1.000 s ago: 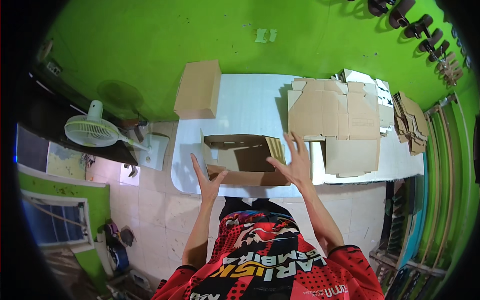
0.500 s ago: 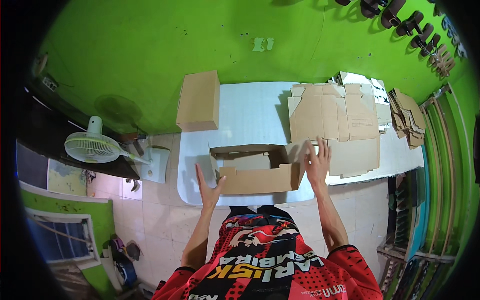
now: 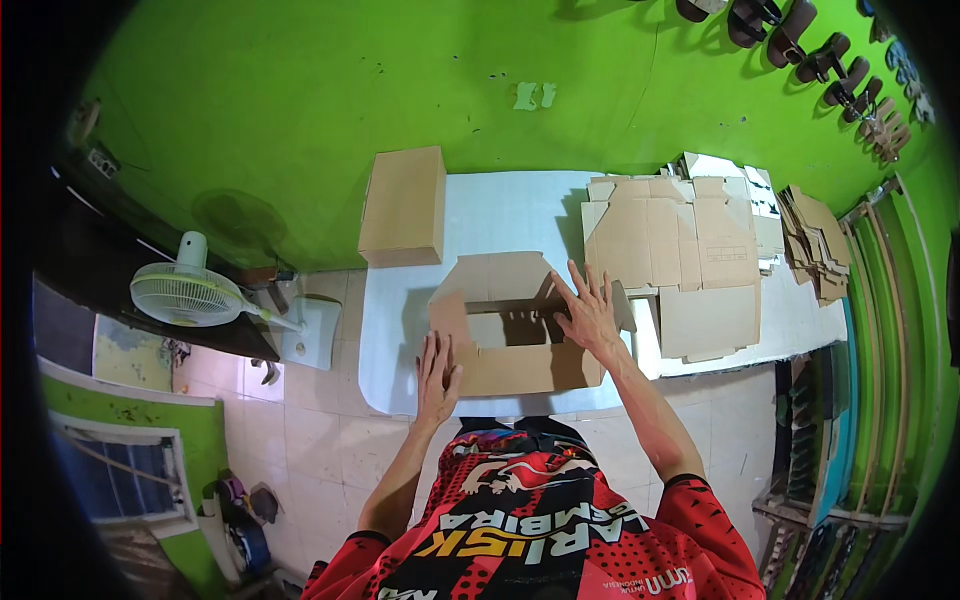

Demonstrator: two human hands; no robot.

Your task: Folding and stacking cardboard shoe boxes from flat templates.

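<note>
A brown cardboard box (image 3: pixel 525 371) stands partly folded at the front of the white table, its top open. Its far flap (image 3: pixel 492 277) rises at the back, and a side flap leans at the left end. Against the left front corner my left hand (image 3: pixel 436 380) lies with fingers stretched out. My right hand (image 3: pixel 590 315) reaches over the right end, fingers spread above the opening and beside the right flap. Neither hand grips anything. Part of the box's inside is hidden by my right hand.
A closed cardboard box (image 3: pixel 402 205) sits at the table's back left. Flattened cardboard sheets (image 3: pixel 670 235) are stacked on the right, with more cardboard pieces (image 3: pixel 815 240) beyond. A fan (image 3: pixel 187 294) stands left of the table (image 3: pixel 510 220). Sandals hang on the green wall at upper right.
The far flap of the box now stands up and the left flap leans inward. My left hand has come against the left corner; my right hand has moved left over the right end.
</note>
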